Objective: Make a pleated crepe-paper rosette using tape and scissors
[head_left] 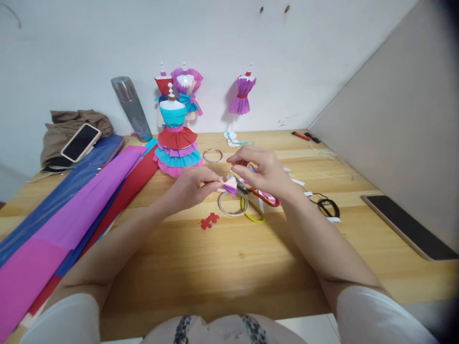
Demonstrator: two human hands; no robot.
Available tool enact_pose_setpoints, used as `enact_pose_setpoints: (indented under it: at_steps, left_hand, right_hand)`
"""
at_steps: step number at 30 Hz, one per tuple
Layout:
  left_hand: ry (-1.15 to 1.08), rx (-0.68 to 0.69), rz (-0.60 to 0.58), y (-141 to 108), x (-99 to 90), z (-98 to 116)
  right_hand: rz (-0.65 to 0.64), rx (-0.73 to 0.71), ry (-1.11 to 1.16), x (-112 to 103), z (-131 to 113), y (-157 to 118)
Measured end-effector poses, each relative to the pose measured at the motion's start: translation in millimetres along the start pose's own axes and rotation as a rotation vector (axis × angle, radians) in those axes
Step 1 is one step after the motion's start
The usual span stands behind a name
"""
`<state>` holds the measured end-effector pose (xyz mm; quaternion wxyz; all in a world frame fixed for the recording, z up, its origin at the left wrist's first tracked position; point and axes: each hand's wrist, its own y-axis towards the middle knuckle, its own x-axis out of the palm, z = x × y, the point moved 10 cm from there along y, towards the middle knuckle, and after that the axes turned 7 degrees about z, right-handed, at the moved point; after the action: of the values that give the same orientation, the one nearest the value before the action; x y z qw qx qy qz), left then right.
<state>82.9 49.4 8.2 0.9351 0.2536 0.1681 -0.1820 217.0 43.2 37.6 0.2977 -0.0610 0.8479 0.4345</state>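
Pink-and-purple bow [230, 186]: over the middle of the table [215, 272], pinched between thumb and fingers of my left hand [197, 188]. My right hand [263, 169]: just right and farther, thumb and forefinger slightly parted. Also listed: pale ring [233, 214] and scissors [244, 188], close by; red flower cutouts [209, 221], nearer left; tiered-dress form [176, 138], far left.

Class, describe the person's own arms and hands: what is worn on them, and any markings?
The left hand and right hand are bare, with no gloves, watch or bracelet showing. The left forearm and right forearm are uncovered too. The left sleeve and right sleeve are short and white, with no print showing.
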Motion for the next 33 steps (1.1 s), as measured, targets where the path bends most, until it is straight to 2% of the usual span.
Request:
enact_pose_setpoints:
  at_steps: [3, 5, 11, 16, 22, 28, 33]
  left_hand:
    - [0.281, 0.239, -0.074, -5.3, 9.2, 19.8]
    - [0.396, 0.301, -0.114, -8.5, 14.0, 23.0]
    - [0.543, 0.359, -0.145, -12.7, 19.2, 19.6]
    - [0.622, 0.351, -0.12, -12.0, 17.8, 11.3]
    - [0.671, 0.382, -0.141, -13.0, 20.0, 12.4]
    - [0.75, 0.603, -0.164, -22.5, 30.4, 24.2]
    - [0.815, 0.703, -0.075, -25.6, 27.1, 31.0]
  right_hand:
    - [-0.013, 0.008, 0.153, 1.5, -13.2, 0.4]
    - [-0.047, -0.023, 0.154, 4.8, -23.1, 0.7]
    - [-0.16, -0.135, 0.063, 16.5, -42.6, -0.9]
    - [-0.144, -0.227, 0.005, 16.7, -51.3, -3.4]
    - [-0.184, -0.151, 0.012, 23.4, -46.0, -2.8]
    - [-0.14, 0.018, 0.12, 21.5, -31.4, 0.1]
    - [-0.093, 0.18, 0.192, 20.3, -14.2, -0.3]
